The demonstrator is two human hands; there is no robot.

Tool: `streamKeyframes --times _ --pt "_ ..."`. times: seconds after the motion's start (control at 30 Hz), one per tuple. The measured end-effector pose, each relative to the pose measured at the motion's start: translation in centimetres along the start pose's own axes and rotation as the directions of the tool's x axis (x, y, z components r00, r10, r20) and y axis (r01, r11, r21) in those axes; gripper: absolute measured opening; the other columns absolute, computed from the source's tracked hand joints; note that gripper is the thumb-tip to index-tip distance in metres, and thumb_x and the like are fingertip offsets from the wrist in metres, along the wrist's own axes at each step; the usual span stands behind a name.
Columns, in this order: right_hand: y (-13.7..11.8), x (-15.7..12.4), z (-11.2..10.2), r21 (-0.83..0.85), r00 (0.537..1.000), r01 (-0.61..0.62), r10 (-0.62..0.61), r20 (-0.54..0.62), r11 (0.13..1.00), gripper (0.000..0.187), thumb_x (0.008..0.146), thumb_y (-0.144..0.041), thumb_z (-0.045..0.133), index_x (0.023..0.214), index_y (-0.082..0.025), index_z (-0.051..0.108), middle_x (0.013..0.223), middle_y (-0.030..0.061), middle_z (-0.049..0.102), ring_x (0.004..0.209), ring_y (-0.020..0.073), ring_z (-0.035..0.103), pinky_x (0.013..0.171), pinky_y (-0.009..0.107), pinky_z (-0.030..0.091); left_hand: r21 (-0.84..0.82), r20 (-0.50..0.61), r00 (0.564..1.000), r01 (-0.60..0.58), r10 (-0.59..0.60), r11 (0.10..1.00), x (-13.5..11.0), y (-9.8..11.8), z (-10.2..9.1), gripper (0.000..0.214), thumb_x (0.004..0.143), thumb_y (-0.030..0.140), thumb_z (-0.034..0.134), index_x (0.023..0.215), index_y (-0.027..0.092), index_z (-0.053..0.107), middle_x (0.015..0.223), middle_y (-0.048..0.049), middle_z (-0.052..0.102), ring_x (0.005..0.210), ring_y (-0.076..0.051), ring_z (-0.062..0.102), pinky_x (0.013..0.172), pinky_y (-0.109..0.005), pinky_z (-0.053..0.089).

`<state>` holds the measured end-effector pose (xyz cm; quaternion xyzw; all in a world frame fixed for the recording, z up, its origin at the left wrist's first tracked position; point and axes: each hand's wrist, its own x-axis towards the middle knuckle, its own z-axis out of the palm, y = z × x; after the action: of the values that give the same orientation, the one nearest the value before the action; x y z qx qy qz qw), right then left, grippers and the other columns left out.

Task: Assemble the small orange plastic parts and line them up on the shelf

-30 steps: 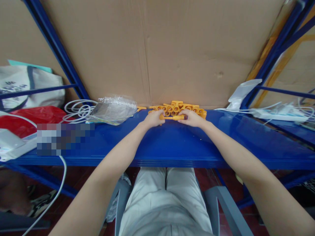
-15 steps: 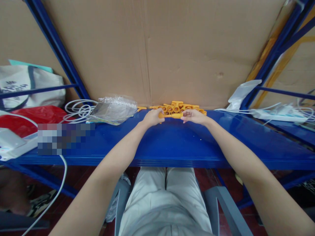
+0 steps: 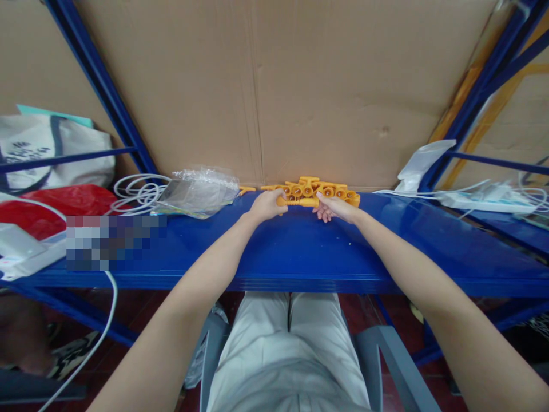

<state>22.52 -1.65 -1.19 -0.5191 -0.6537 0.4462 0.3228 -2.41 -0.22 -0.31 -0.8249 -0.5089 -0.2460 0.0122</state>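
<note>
Over the blue shelf top, my left hand (image 3: 266, 206) is closed around the handle end of a yellow plastic T-handled tool (image 3: 305, 202). The tool lies level, its narrow ribbed shaft running right into a wider cylindrical end. At that end is my right hand (image 3: 337, 208), its thumb by the tip and its fingers apart below; whether the thumb touches the tool is hard to tell. Just behind both hands sits a stacked pile of similar yellow T-handled pieces (image 3: 328, 191), several with round open ends facing me. One more yellow piece (image 3: 247, 189) lies left of the pile.
A cardboard panel (image 3: 309, 97) stands behind the blue shelf (image 3: 291, 257). Clear plastic bags (image 3: 199, 191) and a coiled white cable (image 3: 139, 191) lie to the left, near a red bag (image 3: 64, 206). At right are a white power strip (image 3: 489, 197) and cables.
The fingers of my right hand have loosened from the tool's wide end and dropped below it, spreading apart. My left hand keeps its hold in the same place.
</note>
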Motion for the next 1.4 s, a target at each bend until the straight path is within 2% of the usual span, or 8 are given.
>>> streamKeyframes --times 0.13,0.27,0.37,0.67,0.93,1.0,1.27,1.4 --pt "-0.1 -0.6 -0.4 0.012 0.998 0.042 -0.042 0.035 0.999 0.023 0.097 -0.039 0.068 0.104 -0.019 0.062 0.082 0.0043 0.074 0.059 0.0102 0.068 0.049 0.017 0.050 0.022 -0.010 1.000 0.010 -0.010 1.000 0.0 -0.2 0.1 0.034 0.075 0.026 0.070 0.108 0.018 0.070 0.087 -0.0048 0.074 0.084 -0.022 0.068 0.074 -0.029 0.048" --pt "-0.1 -0.7 -0.6 0.009 0.996 0.088 -0.088 0.011 0.996 0.023 0.090 -0.020 0.074 0.106 -0.020 0.059 0.081 -0.0002 0.073 0.060 0.0089 0.068 0.054 0.017 0.053 0.007 -0.024 1.000 -0.001 0.001 1.000 0.1 -0.4 0.2 0.036 0.074 0.027 0.070 0.109 0.019 0.070 0.087 -0.0042 0.073 0.083 -0.022 0.068 0.073 -0.028 0.048" --pt "-0.1 -0.6 -0.6 0.021 0.996 0.083 -0.084 0.040 0.996 0.016 0.092 -0.027 0.074 0.091 -0.018 0.061 0.071 0.0000 0.071 0.056 0.0082 0.065 0.053 0.016 0.051 0.000 -0.027 1.000 -0.016 0.016 1.000 0.1 -0.4 0.2 0.035 0.073 0.026 0.070 0.107 0.018 0.071 0.087 -0.0044 0.073 0.082 -0.021 0.067 0.072 -0.028 0.047" --pt "0.0 -0.3 -0.2 -0.009 0.999 -0.035 0.036 0.038 0.999 0.064 0.102 -0.067 0.036 0.075 -0.016 0.064 0.049 0.0041 0.060 0.039 0.0099 0.050 0.040 0.020 0.044 -0.030 -0.039 0.998 -0.053 0.052 0.998 0.1 -0.4 0.4 0.028 0.071 0.025 0.070 0.099 0.019 0.069 0.083 -0.0018 0.071 0.079 -0.020 0.065 0.071 -0.028 0.046" --pt "-0.5 -1.2 -0.7 0.113 0.998 0.051 -0.055 0.032 0.992 0.026 0.089 -0.032 0.079 0.103 -0.020 0.060 0.087 0.0031 0.076 0.059 0.0101 0.068 0.056 0.020 0.056 -0.037 -0.045 0.998 -0.038 0.036 0.999 -0.1 -0.1 0.2 0.031 0.073 0.024 0.069 0.104 0.017 0.070 0.082 -0.0032 0.072 0.079 -0.021 0.066 0.070 -0.028 0.045" --pt "-0.6 -1.2 -0.6 0.114 0.997 0.057 -0.063 0.054 0.992 0.022 0.092 -0.034 0.075 0.092 -0.018 0.061 0.080 0.0044 0.075 0.056 0.0092 0.066 0.055 0.019 0.055 -0.037 -0.053 0.998 -0.043 0.041 0.998 -0.2 0.1 0.1 0.031 0.073 0.023 0.070 0.104 0.018 0.070 0.083 -0.0031 0.072 0.079 -0.020 0.066 0.071 -0.028 0.045" --pt "-1.0 -0.9 -0.4 0.030 0.994 -0.081 0.078 0.078 0.996 0.071 0.100 -0.074 0.030 0.070 -0.017 0.061 0.049 0.0068 0.063 0.035 0.0110 0.051 0.034 0.021 0.039 -0.092 -0.063 0.996 -0.068 0.063 0.993 -0.2 0.4 0.0 0.031 0.073 0.027 0.070 0.103 0.018 0.070 0.083 -0.0025 0.071 0.078 -0.020 0.064 0.071 -0.028 0.044" --pt "-1.2 -1.3 -0.5 0.044 0.997 -0.046 0.043 0.056 0.998 0.047 0.098 -0.064 0.054 0.091 -0.018 0.063 0.067 0.0057 0.074 0.044 0.0119 0.061 0.039 0.020 0.045 -0.083 -0.069 0.996 -0.070 0.064 0.994 -0.1 0.3 0.0 0.031 0.073 0.026 0.069 0.103 0.018 0.070 0.083 -0.0029 0.072 0.077 -0.020 0.064 0.071 -0.028 0.044"
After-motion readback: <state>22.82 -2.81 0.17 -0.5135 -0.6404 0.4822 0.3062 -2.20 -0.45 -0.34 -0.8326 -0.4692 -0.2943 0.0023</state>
